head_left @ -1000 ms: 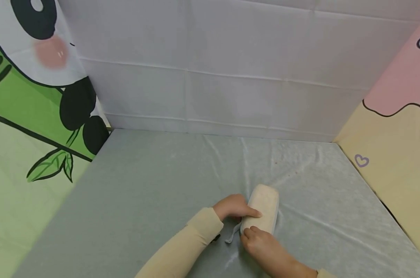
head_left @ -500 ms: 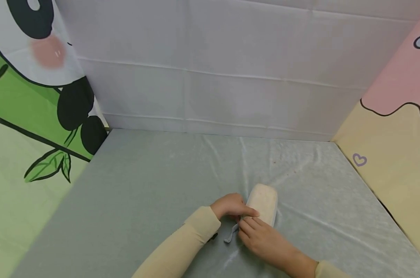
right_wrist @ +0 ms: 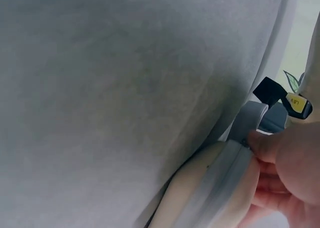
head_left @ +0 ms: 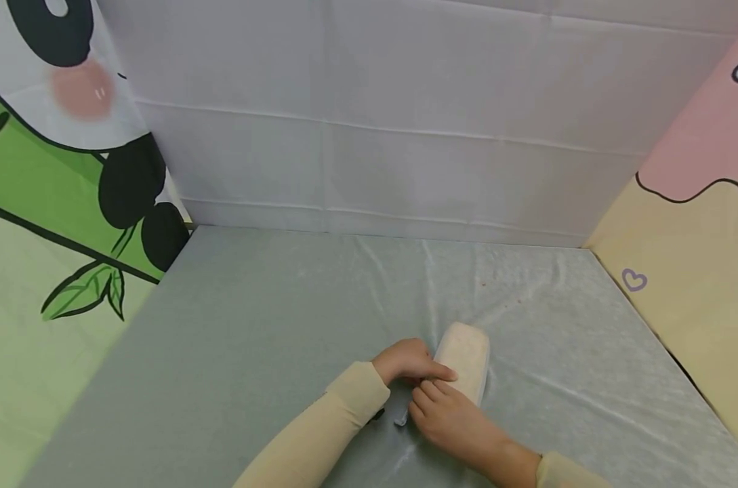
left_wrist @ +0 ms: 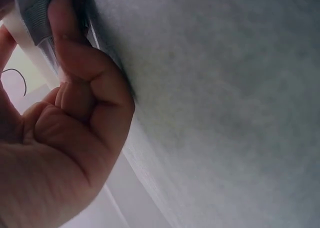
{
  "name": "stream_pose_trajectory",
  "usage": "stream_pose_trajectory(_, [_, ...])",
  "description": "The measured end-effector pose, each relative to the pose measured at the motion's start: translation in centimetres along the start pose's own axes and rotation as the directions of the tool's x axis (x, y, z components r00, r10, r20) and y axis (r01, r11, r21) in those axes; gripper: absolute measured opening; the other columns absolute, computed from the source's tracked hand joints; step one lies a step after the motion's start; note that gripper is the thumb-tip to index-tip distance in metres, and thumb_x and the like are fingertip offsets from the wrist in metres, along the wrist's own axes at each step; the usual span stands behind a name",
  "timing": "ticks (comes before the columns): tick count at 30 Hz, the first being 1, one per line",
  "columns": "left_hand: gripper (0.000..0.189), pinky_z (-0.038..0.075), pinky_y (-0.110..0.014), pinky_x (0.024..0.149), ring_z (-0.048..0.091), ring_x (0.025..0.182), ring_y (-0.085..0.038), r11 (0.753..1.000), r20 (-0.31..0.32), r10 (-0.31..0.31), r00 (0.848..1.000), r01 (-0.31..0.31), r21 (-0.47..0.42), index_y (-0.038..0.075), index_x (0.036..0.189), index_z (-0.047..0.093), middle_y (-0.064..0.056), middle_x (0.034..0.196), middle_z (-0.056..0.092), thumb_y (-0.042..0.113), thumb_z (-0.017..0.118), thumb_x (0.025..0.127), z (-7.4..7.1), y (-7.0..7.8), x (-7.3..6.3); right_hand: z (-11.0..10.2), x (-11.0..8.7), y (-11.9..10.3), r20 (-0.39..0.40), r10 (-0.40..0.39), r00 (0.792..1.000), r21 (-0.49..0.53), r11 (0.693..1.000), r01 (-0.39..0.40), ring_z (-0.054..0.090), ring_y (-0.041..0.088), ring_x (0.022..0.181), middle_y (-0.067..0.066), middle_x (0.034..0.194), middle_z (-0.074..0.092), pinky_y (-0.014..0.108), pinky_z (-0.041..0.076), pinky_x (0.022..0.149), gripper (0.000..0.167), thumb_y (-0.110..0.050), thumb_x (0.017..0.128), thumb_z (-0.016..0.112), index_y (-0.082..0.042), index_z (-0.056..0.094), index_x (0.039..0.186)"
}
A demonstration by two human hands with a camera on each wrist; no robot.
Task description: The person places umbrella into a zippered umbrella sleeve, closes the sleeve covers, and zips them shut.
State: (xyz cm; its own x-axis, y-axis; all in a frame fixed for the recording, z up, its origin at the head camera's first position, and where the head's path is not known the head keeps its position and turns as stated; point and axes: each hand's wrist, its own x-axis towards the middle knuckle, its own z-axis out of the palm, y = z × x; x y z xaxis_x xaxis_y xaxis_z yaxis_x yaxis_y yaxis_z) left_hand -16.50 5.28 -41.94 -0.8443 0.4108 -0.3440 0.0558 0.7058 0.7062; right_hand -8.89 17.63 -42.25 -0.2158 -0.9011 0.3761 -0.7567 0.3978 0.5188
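A cream pencil case [head_left: 463, 346] with a grey zipper band [right_wrist: 215, 183] along its side lies on the grey cloth. My left hand [head_left: 408, 359] holds its left side, thumb laid across the top; in the left wrist view the fingers curl against the grey trim. At the near left end, my right hand [head_left: 451, 420] pinches the zipper, just beside a grey strap loop [right_wrist: 248, 120]. A small dark piece shows at the right thumb tip, and the rest of the zipper pull is hidden by the fingers.
Grey cloth [head_left: 271, 318] covers the table. A pale fabric wall [head_left: 405, 169] stands behind, with printed panels at the left [head_left: 76, 224] and right [head_left: 698, 257]. A black device with a yellow label [right_wrist: 297, 103] sits by the left wrist.
My right hand has moved from the near end of the pencil case up toward the left thumb, then left to the case's edge and strap. The left hand and case have stayed put.
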Motion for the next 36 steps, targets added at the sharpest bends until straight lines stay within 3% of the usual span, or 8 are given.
stream_pose_trajectory(4, [0.06,0.029,-0.023,0.039,0.031,0.037,-0.01,1.0,-0.009,-0.011,1.0,0.011,0.022,0.02,0.041,0.031,0.005,0.038,0.03,0.047,0.073,0.075,0.0,0.1,0.1,0.2,0.4,-0.2,0.003,0.041,0.999,-0.033,0.999,-0.041,0.039,0.017,0.065,0.003,0.072,0.045,0.027,0.037,0.061,0.033,-0.001,0.091,0.028,-0.009,0.053,0.071])
stream_pose_trajectory(8, [0.059,0.029,-0.023,0.042,0.03,0.039,-0.011,0.998,-0.014,-0.027,1.0,0.028,0.047,0.019,0.042,0.033,0.005,0.041,0.028,0.047,0.074,0.074,0.0,0.2,0.1,0.3,0.6,-0.4,0.01,0.085,0.996,-0.035,0.996,-0.084,0.039,0.018,0.065,0.004,0.071,0.045,0.027,0.037,0.061,0.028,-0.001,0.087,0.03,-0.008,0.052,0.07])
stream_pose_trajectory(14, [0.046,0.035,-0.023,0.047,0.042,0.048,-0.013,0.996,-0.005,-0.045,0.999,0.045,0.08,0.014,0.05,0.051,0.001,0.052,0.046,0.047,0.073,0.073,-0.2,0.5,0.1,0.4,0.9,-0.6,0.014,0.145,0.989,-0.009,0.989,-0.145,0.038,0.018,0.065,0.005,0.071,0.044,0.029,0.037,0.062,0.019,-0.001,0.081,0.035,-0.005,0.048,0.069])
stream_pose_trajectory(17, [0.046,0.035,-0.023,0.046,0.043,0.047,-0.013,0.995,-0.003,-0.059,0.998,0.059,0.078,0.013,0.05,0.051,0.001,0.052,0.047,0.047,0.074,0.072,-0.3,0.6,0.1,0.6,0.9,-0.6,0.025,0.14,0.99,-0.032,0.99,-0.139,0.039,0.018,0.065,0.005,0.069,0.046,0.029,0.037,0.062,0.017,-0.001,0.08,0.037,-0.006,0.048,0.068])
stream_pose_trajectory(28, [0.044,0.035,-0.022,0.042,0.042,0.042,-0.011,0.994,0.047,-0.058,0.997,0.062,-0.086,0.015,0.048,0.05,0.003,0.047,0.045,0.043,0.074,0.073,-0.3,0.1,0.0,1.0,1.1,-0.9,-0.027,0.14,0.99,-0.054,0.989,-0.141,0.037,0.017,0.059,0.003,0.059,0.043,0.027,0.034,0.058,0.027,0.002,0.085,0.032,-0.008,0.045,0.064])
stream_pose_trajectory(32, [0.039,0.039,-0.022,0.046,0.047,0.046,-0.011,0.983,0.073,-0.083,0.994,0.093,-0.156,0.012,0.054,0.058,0.001,0.053,0.051,0.041,0.072,0.075,-0.5,-0.1,0.0,0.7,1.3,-0.8,0.007,0.161,0.987,-0.056,0.985,-0.16,0.037,0.017,0.06,0.003,0.061,0.043,0.027,0.033,0.057,0.026,-0.001,0.085,0.032,-0.007,0.047,0.065])
stream_pose_trajectory(36, [0.04,0.036,-0.021,0.045,0.043,0.044,-0.011,0.985,0.06,-0.105,0.993,0.112,-0.132,0.012,0.053,0.058,0.002,0.05,0.047,0.043,0.073,0.074,-0.7,0.0,0.0,0.3,1.5,-0.7,0.06,0.181,0.982,-0.061,0.982,-0.177,0.038,0.019,0.063,0.005,0.066,0.044,0.03,0.035,0.059,0.026,-0.002,0.086,0.03,-0.006,0.048,0.068])
